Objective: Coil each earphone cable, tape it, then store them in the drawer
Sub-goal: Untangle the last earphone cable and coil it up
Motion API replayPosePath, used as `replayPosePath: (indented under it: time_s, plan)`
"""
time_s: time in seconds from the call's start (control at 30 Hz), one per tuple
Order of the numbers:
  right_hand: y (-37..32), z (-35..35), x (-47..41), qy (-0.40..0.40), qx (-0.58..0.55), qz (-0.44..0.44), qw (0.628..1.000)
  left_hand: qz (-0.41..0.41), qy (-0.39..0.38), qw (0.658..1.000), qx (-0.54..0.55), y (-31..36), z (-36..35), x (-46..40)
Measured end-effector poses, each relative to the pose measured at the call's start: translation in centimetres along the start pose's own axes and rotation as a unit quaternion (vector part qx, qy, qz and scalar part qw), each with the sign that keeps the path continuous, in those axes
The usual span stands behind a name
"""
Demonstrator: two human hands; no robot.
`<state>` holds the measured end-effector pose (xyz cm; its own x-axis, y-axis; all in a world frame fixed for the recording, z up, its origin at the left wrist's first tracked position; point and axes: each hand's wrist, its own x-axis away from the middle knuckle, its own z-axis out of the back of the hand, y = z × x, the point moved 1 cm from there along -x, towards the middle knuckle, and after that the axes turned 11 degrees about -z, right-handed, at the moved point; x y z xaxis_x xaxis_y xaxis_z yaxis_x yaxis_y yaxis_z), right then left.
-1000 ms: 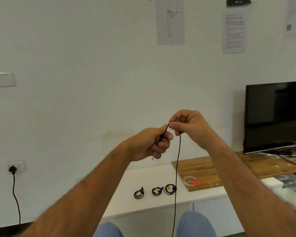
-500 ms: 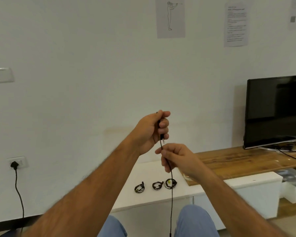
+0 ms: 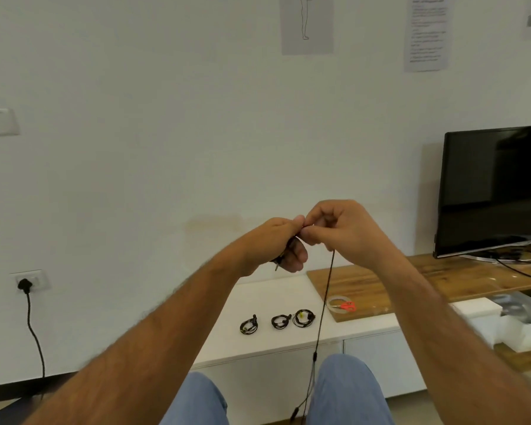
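Note:
My left hand grips the plug end of a black earphone cable, with a first turn of it inside the fist. My right hand pinches the same cable right beside the left fingertips. From there the cable hangs straight down between my knees and splits low in the view. Three coiled black earphones lie in a row on the white cabinet. A clear tape roll with an orange tab sits on the wooden board to their right.
A black TV stands on the wooden board at right, with cables under it. White foam packaging lies at the far right. A wall socket with a black cord is at the left. The cabinet has drawer fronts below.
My right hand rose from below the left hand back up to its fingertips, bringing the cable with it. The left hand tipped over and lowered slightly.

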<state>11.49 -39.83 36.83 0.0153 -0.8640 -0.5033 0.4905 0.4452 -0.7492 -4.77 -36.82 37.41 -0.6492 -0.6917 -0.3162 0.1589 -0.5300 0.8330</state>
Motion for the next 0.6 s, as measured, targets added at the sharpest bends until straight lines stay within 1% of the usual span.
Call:
replayPosePath:
  time_s: [0.1,0.17,0.3,0.37,0.43,0.6]
  plan:
    - [-0.1,0.1,-0.9,-0.013,-0.030,0.021,0.999,0.025,-0.001,1.000,0.012,0.0,0.0,-0.1]
    - [0.3,-0.3,-1.4,-0.025,-0.059,0.029,0.998,0.046,-0.016,0.998,0.040,0.0,0.3,0.0]
    - [2.2,-2.1,-2.8,-0.074,-0.151,0.005,0.986,0.093,-0.056,0.991,0.073,-0.4,1.5,0.2]
    - [3.1,-3.4,-3.4,-0.098,-0.180,-0.011,0.979,0.114,-0.061,0.989,0.074,-1.2,2.3,0.3]
    - [3.7,-4.8,-3.8,-0.114,-0.188,-0.021,0.975,0.137,-0.051,0.987,0.069,-2.2,3.0,0.4]
    - [5.3,-8.0,-4.3,-0.150,-0.165,-0.056,0.973,0.197,-0.015,0.980,0.038,-4.7,4.5,1.0]
